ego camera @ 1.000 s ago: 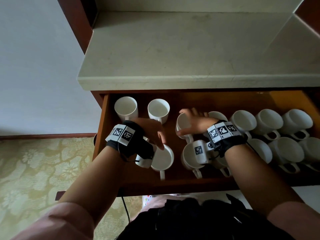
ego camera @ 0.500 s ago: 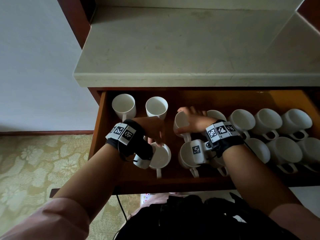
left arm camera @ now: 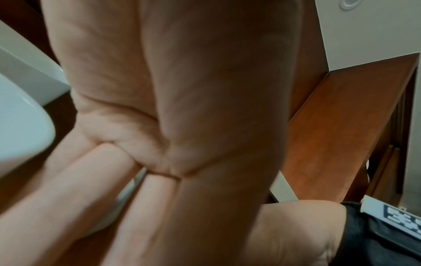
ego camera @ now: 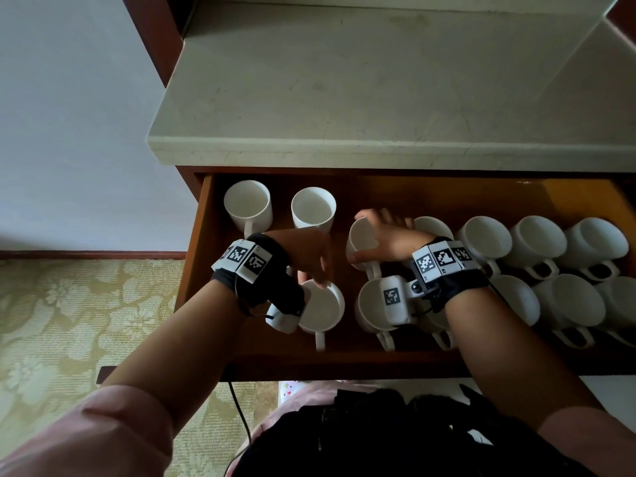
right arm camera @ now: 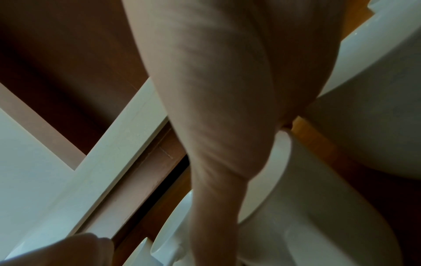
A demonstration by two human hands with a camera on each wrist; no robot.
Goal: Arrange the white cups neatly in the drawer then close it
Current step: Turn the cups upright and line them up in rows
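The wooden drawer (ego camera: 203,270) is pulled out and holds many white cups. My left hand (ego camera: 315,275) reaches down at the front left and pinches the far rim of a white cup (ego camera: 321,308) whose handle points toward me. In the left wrist view a strip of that cup (left arm camera: 127,189) shows between thumb and fingers. My right hand (ego camera: 375,235) grips a tilted white cup (ego camera: 359,241) in the back row, fingers over its top and thumb on its near side. In the right wrist view the gripped cup (right arm camera: 307,207) lies under the palm.
Two upright cups (ego camera: 246,204) (ego camera: 313,210) stand at the back left. Several cups (ego camera: 537,242) lie tilted in two rows on the right, and one cup (ego camera: 370,304) sits under my right wrist. A stone counter (ego camera: 378,98) overhangs the drawer. Patterned carpet (ego camera: 86,321) lies to the left.
Both hands stay on their cups. The left hand's cup has shifted slightly toward the back; the view has drifted a little.
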